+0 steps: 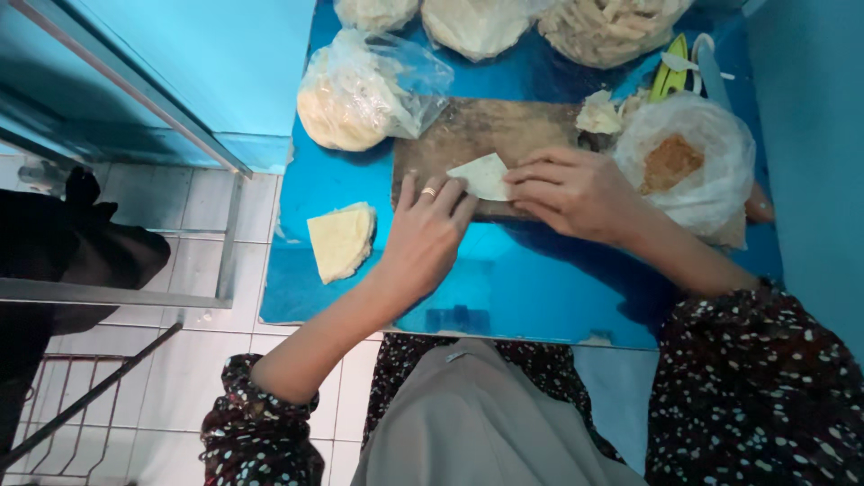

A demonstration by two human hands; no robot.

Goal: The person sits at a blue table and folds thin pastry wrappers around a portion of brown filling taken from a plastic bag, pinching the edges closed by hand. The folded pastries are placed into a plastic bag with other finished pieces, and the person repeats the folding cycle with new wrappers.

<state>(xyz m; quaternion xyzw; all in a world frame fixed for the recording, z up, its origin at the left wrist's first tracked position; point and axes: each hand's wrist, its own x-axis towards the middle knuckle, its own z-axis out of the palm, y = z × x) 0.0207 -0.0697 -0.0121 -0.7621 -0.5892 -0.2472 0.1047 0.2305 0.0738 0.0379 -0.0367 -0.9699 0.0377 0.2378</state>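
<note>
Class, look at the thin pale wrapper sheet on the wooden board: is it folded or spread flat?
Folded: the thin pale wrapper sheet forms a triangle, pinched between left hand and right hand.
</note>
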